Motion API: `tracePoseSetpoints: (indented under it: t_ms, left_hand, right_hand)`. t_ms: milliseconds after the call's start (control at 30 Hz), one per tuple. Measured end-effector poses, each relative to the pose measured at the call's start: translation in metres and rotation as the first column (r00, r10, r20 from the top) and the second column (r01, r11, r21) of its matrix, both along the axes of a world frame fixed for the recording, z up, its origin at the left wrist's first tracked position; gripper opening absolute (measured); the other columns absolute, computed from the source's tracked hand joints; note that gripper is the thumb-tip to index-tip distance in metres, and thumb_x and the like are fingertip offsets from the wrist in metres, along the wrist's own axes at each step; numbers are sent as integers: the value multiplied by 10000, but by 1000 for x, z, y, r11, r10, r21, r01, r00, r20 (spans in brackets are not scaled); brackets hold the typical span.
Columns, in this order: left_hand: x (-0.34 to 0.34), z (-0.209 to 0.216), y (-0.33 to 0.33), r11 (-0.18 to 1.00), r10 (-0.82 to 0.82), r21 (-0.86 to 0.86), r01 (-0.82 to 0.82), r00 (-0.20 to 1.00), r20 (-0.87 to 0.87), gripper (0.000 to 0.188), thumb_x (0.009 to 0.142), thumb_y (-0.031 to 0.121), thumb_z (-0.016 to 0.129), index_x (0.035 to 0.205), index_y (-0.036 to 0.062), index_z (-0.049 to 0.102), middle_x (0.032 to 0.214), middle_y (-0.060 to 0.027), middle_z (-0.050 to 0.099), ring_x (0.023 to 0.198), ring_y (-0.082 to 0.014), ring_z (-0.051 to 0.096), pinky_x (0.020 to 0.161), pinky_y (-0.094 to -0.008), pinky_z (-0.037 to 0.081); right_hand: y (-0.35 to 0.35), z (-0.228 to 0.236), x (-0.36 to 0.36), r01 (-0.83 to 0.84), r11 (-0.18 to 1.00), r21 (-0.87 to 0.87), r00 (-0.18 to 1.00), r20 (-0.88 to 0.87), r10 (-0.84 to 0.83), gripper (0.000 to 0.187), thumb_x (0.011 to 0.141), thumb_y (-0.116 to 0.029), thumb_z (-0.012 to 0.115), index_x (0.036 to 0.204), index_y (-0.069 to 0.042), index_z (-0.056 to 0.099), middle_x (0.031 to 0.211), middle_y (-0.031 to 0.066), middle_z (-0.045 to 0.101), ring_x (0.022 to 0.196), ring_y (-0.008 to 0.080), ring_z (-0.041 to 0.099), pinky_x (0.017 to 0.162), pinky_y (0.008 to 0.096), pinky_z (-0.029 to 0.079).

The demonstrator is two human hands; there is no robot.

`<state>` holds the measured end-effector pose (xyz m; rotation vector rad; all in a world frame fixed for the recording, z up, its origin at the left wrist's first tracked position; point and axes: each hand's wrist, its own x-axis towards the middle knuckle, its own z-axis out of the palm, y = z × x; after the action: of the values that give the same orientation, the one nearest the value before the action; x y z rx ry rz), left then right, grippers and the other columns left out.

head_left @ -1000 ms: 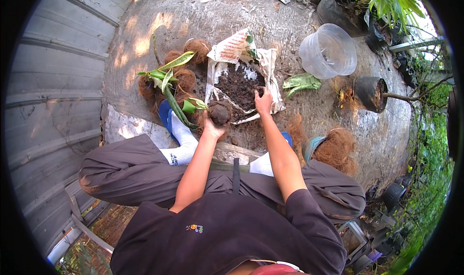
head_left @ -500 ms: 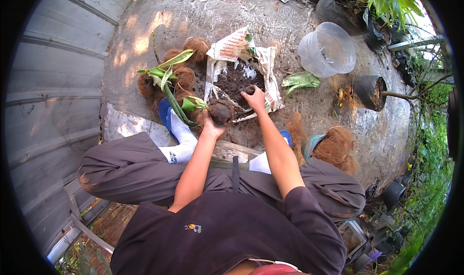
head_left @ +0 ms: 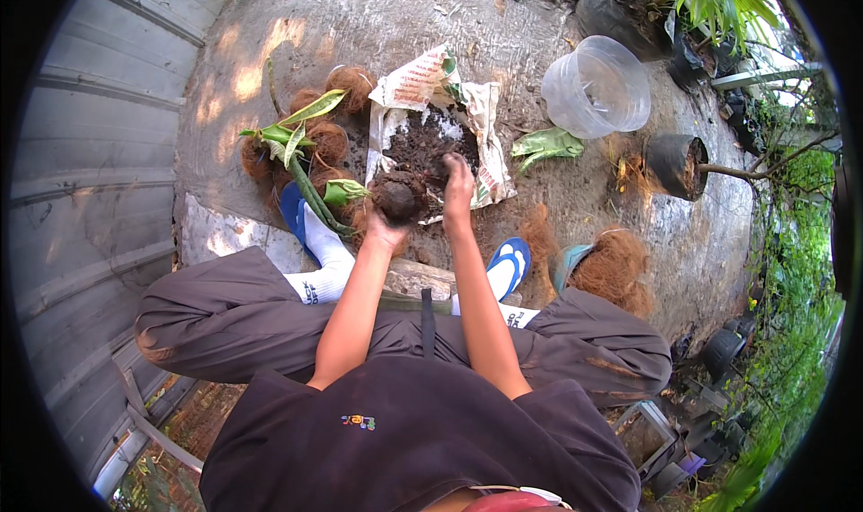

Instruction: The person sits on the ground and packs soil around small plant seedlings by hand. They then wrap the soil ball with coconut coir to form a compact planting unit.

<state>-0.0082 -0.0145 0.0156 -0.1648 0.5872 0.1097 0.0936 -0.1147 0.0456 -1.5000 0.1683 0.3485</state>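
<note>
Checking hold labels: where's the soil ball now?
Head view, just above and left of centre: the soil ball rests in the left hand, by the open sack's lower-left corner.

Red print, too small to read, ran across the raised flap of the crumpled white sack (head_left: 415, 82). Black capitals marked the white fabric socks (head_left: 329, 262).

- The things are carried by a rough grey concrete floor (head_left: 315, 35), streaked with sunlit patches at the left.
- An opened white sack (head_left: 491, 143) is spread near the middle, with dark soil (head_left: 431, 143) heaped in it.
- Brown fibre balls (head_left: 351, 89) are clustered to its left.
- A crumpled green piece (head_left: 550, 143), a clear plastic tub (head_left: 575, 103) and a black pot (head_left: 670, 166) are placed to its right.
</note>
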Motion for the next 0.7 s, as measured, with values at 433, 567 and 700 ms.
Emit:
tracePoseSetpoints:
  t_ms: [433,567,700]
  left_hand:
    - [7,7,21,993,-32,111,30,999,10,372,1000,295,566,1220,8,656,1186,-144,705,1109,-274,670,1042,-429,525]
    - [6,7,19,983,-13,185,19,999,-30,369,983,290,588,1217,13,657,1173,-136,704,1091,-276,674,1042,-428,533]
    - [5,7,16,985,-7,171,20,997,-77,376,980,323,604,1205,27,661,1154,-122,706,1068,-262,680,1019,-413,547]
  right_hand:
    - [1,25,-30,-292,956,21,936,213,281,335,899,-18,700,1227,3,638,1145,83,710,1047,146,646,973,306,501]
    - [-2,38,-24,-324,945,49,925,224,306,290,887,-13,730,1168,17,665,1129,76,723,1042,126,645,963,288,502]
    - [-5,36,-23,-348,937,26,914,234,332,280,875,-22,759,1147,14,702,1101,77,744,1026,128,661,951,294,512]
